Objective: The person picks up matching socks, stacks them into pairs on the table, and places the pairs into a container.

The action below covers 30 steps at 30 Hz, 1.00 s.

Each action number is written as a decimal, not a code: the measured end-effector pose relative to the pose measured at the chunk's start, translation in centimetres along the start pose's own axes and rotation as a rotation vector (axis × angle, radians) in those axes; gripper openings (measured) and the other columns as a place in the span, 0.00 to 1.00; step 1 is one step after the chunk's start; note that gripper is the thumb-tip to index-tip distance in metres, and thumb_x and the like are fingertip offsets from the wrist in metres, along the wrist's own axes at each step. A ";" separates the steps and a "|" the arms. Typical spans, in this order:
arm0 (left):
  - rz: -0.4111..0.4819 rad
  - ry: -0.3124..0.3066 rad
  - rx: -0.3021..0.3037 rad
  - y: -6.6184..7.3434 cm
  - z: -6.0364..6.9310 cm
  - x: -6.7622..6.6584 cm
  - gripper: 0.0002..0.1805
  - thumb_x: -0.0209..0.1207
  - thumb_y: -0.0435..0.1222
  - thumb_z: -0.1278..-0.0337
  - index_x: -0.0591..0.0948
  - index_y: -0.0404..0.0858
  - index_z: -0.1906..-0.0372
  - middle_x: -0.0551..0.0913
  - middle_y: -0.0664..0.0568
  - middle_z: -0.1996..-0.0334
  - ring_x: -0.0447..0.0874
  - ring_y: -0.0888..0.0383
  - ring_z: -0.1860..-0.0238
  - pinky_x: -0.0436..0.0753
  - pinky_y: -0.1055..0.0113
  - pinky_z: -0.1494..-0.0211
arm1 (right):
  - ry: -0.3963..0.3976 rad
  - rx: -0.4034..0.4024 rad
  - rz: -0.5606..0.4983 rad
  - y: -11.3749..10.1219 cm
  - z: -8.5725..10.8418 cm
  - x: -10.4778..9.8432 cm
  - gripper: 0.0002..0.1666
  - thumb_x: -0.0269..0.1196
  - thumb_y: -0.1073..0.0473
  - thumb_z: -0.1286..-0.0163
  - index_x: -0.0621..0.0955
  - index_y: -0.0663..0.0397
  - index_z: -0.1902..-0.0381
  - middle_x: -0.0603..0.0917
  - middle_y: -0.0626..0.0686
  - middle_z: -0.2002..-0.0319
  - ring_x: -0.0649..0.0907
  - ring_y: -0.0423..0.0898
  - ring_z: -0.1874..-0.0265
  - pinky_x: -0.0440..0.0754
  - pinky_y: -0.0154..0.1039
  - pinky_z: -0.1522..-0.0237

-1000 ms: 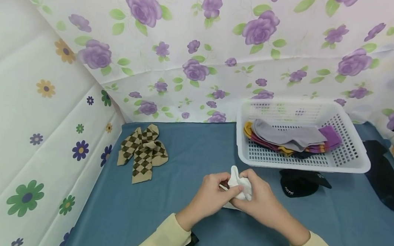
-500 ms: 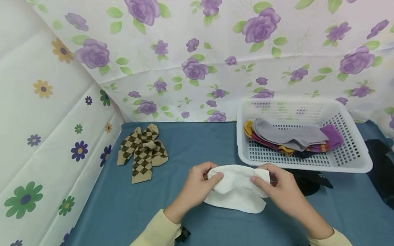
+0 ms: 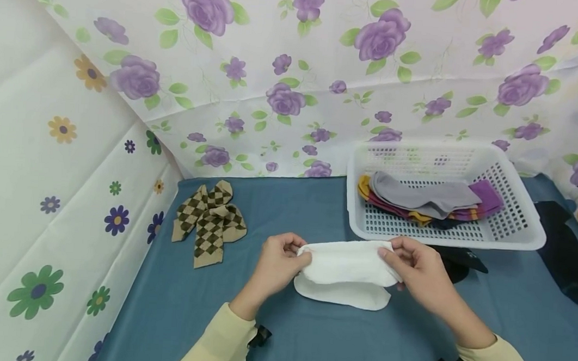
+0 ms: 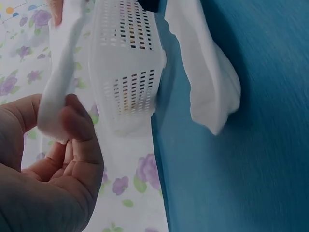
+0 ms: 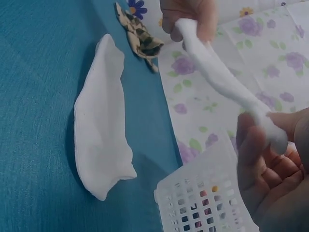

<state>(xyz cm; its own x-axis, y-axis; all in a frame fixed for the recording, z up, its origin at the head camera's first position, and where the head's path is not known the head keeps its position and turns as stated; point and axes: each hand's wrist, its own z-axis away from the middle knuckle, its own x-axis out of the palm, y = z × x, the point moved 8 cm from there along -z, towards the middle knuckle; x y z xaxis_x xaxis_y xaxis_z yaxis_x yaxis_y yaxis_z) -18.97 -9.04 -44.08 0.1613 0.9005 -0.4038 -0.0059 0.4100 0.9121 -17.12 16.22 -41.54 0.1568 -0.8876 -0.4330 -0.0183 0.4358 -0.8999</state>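
Observation:
A white sock is stretched flat between my two hands, raised off the blue cloth. My left hand pinches its left end between thumb and fingers, and my right hand pinches the other end. Below it, a second white sock lies on the cloth, partly hidden by the held one in the head view. Both wrist views show the gap between the held sock and the lying sock.
A white perforated basket with several folded grey, purple and mustard socks stands at the back right. Brown-and-beige checkered socks lie at left. A black item sits partly hidden before the basket; another black piece lies at far right.
The white sock, bunched between close hands a second ago, is now spread out lengthwise. My hands have moved apart, left and right, uncovering the second white sock below.

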 end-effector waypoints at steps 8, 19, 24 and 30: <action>0.043 -0.043 -0.035 -0.8 -0.1 0.2 0.04 0.56 0.34 0.43 0.79 0.40 0.65 0.78 0.48 0.76 0.77 0.54 0.79 0.81 0.63 0.74 | 0.017 0.009 0.020 3.1 -0.4 0.0 0.20 0.55 0.40 0.32 0.77 0.49 0.59 0.84 0.50 0.76 0.78 0.43 0.83 0.80 0.39 0.80; 0.025 -0.025 -0.064 -1.7 0.0 -0.3 0.13 0.56 0.46 0.38 0.82 0.39 0.63 0.76 0.42 0.81 0.71 0.59 0.83 0.72 0.68 0.80 | 0.063 0.068 0.294 5.1 0.3 0.8 0.25 0.49 0.32 0.33 0.74 0.44 0.57 0.70 0.48 0.86 0.68 0.42 0.89 0.66 0.36 0.87; 0.050 -0.039 -0.150 -2.8 0.3 -0.3 0.13 0.62 0.42 0.44 0.81 0.36 0.62 0.79 0.39 0.81 0.78 0.46 0.82 0.81 0.61 0.76 | -0.050 0.127 0.318 6.6 0.6 2.6 0.25 0.50 0.33 0.33 0.75 0.46 0.59 0.67 0.46 0.89 0.66 0.42 0.92 0.65 0.36 0.88; 0.114 -0.016 -0.140 -2.5 0.2 -0.8 0.11 0.62 0.38 0.43 0.83 0.34 0.59 0.81 0.40 0.77 0.83 0.41 0.73 0.84 0.53 0.67 | -0.001 0.114 0.291 6.3 0.2 1.7 0.26 0.50 0.31 0.34 0.76 0.45 0.57 0.74 0.47 0.82 0.71 0.42 0.85 0.69 0.36 0.83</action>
<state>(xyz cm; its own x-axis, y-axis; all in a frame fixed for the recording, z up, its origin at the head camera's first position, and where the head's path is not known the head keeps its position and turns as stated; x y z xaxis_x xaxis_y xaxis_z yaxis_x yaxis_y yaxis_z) -18.86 -10.76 -45.99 0.1674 0.9404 -0.2959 -0.1627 0.3224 0.9325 -16.78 17.49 -47.91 0.1621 -0.7229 -0.6716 0.0486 0.6857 -0.7263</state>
